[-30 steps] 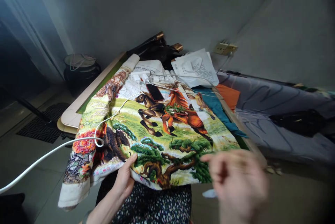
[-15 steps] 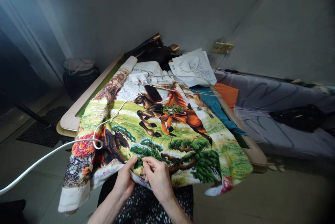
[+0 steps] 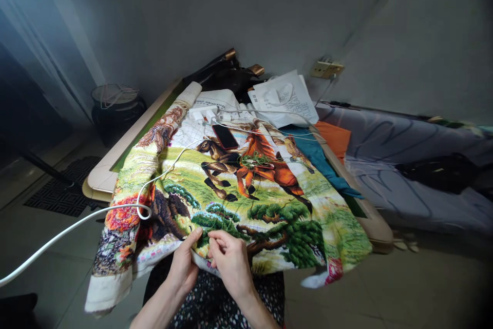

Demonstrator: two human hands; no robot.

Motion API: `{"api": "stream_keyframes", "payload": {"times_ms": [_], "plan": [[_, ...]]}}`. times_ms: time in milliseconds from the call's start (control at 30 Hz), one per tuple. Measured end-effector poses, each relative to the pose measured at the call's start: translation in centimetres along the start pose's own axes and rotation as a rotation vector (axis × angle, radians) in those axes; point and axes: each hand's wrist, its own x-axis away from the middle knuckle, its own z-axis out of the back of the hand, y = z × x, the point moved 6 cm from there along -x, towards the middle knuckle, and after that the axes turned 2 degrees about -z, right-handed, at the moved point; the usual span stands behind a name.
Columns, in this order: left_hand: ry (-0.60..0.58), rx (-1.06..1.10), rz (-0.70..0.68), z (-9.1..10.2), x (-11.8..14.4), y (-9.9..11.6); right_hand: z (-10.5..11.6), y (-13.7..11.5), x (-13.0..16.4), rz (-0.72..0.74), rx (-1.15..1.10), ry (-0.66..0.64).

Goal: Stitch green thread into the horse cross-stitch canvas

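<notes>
A large cross-stitch cloth [image 3: 185, 165] with horses and pine trees spreads over the table, its left side rolled up. My left hand [image 3: 184, 265] grips the cloth's near edge, thumb on top and fingers hidden underneath. Just to its right, my right hand [image 3: 231, 262] is closed in a pinch over the green pine stitching. Whatever lies between its fingertips is too small to make out. Thin green thread runs over the cloth near that hand. A tangle of green thread [image 3: 257, 160] lies on the orange horse, and a phone [image 3: 225, 137] rests above the dark horse.
A white cable [image 3: 69, 226] loops across the cloth from the left to a white power strip [image 3: 202, 112]. White bags [image 3: 285, 98] and teal fabric [image 3: 319, 157] lie at the back and right. A dark bin [image 3: 117, 113] stands left of the table [image 3: 102, 177].
Almost nothing differs. My right hand has shifted very slightly, still pinched above the cloth, while my left hand keeps its place on the edge.
</notes>
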Motion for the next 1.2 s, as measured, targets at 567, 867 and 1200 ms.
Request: {"api": "stream_keyframes", "payload": {"times_ms": [567, 867, 1200], "plan": [[-0.007, -0.013, -0.019, -0.1, 0.1, -0.1, -0.9, 0.8, 0.0, -0.042, -0.03, 0.028], [0.127, -0.018, -0.082, 0.6, -0.6, 0.4, -1.4, 1.9, 0.4, -0.017, -0.092, 0.092], [0.15, -0.036, -0.104, 0.9, -0.8, 0.4, -1.8, 2.3, 0.4, 0.012, -0.122, 0.125]]}}
